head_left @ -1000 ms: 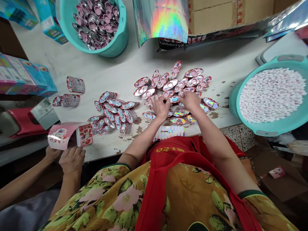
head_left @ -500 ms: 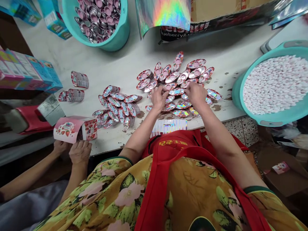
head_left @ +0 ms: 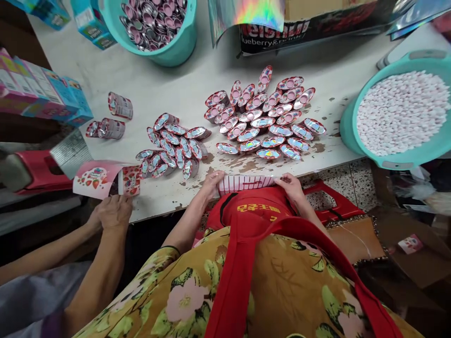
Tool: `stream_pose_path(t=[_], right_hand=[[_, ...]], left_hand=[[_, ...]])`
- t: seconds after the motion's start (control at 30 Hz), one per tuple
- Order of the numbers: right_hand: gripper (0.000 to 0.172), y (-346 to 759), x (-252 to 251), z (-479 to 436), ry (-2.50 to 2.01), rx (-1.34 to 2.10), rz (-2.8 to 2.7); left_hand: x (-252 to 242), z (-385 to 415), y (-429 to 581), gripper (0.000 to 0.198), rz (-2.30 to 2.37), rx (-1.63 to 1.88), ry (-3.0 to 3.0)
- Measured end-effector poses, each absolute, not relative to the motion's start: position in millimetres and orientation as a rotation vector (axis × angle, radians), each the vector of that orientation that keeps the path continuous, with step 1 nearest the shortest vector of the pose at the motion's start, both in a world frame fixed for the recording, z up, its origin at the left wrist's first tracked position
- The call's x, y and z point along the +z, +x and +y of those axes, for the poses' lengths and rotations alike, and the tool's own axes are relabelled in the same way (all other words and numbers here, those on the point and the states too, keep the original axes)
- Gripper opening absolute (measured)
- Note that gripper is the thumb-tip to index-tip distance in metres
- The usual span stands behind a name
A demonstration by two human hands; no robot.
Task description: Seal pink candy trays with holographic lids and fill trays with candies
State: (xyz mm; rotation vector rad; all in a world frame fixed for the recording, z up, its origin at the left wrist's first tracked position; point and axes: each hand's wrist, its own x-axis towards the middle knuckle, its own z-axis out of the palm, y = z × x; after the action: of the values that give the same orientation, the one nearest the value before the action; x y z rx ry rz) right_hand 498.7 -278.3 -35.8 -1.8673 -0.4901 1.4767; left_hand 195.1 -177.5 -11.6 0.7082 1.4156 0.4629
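A scuffed white worktop carries open pink tins in rows near its front edge, with a closed pile to their left. A teal tub of tins stands at the back edge. A white strip lies on the front edge.

black carton, top centre of frame: white print, partly cut off, reads "lueberry &…"; bigger letters above it not legible.
red apron, lower centre: yellow characters seen upside down, can't read.
blue boxes, upper left: small print, too blurred.
pink strawberry pack, left: logo unreadable.
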Motion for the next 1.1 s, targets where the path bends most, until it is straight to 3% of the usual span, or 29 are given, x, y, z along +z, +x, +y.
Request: stream_pose_path(t=[0.2, 0.33, 0.43, 0.53, 0.63, 0.83, 1.0, 1.1], right_hand=[[0.037, 509, -17, -315, -1.718, 1.297, -0.727], [0.026, 523, 13, -326, -1.742, 1.054, -0.769], [0.021, 536, 46, -323, -1.668, 0.984, -0.912], [0.025, 563, 73, -328, -1.591, 1.018, -1.070], [0.044, 608, 83, -358, -1.657, 1.135, -1.184], [0.047, 671, 58, -467, -1.636, 1.355, -0.724], [0.060, 647, 15, -527, -1.205, 1.120, -0.190], [0.053, 614, -20, -540, -1.357, 1.113, -0.092]], left_hand=[[35, -193, 187, 0.047, 1.176, 0.174, 1.139], [62, -195, 205, 0.050, 1.232, 0.229, 1.658], [69, -193, 256, 0.061, 0.938, 0.134, 2.045], [74, -198, 319, 0.042, 0.589, 0.081, 2.089], [91, -200, 359, 0.032, 0.537, 0.203, 1.969], [107, -175, 381, 0.020, 0.750, 0.326, 1.788], [64, -191, 396, 0.031, 0.889, 0.482, 1.520], [36, -216, 394, 0.033, 0.989, 0.503, 1.480]])
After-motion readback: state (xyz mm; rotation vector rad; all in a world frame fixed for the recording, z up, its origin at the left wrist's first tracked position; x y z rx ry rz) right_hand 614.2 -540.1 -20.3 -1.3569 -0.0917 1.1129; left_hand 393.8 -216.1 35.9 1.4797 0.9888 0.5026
